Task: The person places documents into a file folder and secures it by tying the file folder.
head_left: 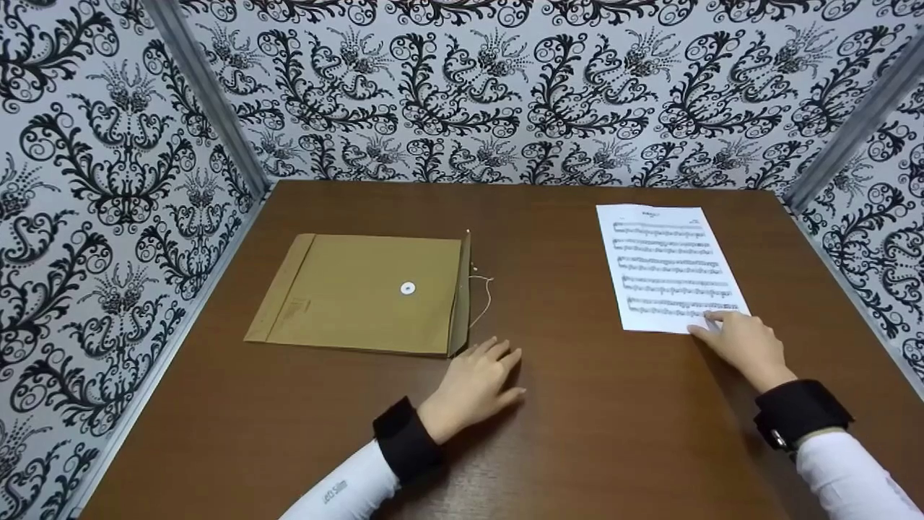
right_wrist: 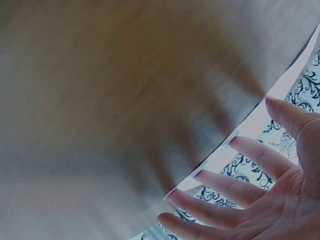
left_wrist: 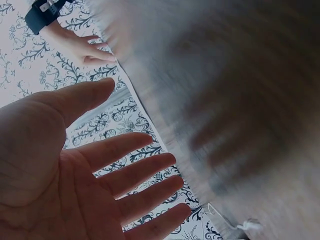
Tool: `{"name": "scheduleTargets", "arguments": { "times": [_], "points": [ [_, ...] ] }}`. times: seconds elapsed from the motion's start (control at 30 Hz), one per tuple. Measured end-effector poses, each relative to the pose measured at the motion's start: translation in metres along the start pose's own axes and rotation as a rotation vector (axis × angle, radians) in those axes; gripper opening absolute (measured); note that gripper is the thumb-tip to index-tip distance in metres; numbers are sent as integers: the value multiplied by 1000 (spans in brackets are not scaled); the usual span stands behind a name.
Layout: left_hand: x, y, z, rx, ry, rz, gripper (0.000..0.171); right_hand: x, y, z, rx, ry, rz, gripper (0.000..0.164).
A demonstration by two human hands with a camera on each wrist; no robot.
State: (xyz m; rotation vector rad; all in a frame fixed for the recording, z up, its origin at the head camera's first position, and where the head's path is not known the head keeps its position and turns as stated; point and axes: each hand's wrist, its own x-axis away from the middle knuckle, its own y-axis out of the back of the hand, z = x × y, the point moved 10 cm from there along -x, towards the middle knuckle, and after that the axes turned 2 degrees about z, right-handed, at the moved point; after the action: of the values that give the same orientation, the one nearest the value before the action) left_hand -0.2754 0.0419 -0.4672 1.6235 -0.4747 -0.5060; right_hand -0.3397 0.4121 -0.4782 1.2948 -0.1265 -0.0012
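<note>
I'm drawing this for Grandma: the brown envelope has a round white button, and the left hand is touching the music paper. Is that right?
Not quite: the head view shows the right hand touching the music paper. The left hand is near the brown envelope instead. The envelope does have a round white button.

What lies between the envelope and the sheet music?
A thin string by the envelope, then bare tabletop up to the sheet music, in the head view.
</note>
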Motion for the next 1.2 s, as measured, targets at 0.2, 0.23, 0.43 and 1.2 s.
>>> {"name": "scheduleTargets", "arguments": {
  "times": [0.2,0.23,0.43,1.2],
  "points": [
    [-3,-3,2,-1,11,22,58,8,-2,9,-1,13,-11,58],
    [-3,-3,2,-3,14,22,58,9,-3,11,-2,15,-10,58],
    [-5,-4,6,-6,30,20,58,16,-6,23,5,40,-24,54],
    [-19,-5,-1,50,61,107,69,46,-15,64,75,135,-77,45]
  ]
}}
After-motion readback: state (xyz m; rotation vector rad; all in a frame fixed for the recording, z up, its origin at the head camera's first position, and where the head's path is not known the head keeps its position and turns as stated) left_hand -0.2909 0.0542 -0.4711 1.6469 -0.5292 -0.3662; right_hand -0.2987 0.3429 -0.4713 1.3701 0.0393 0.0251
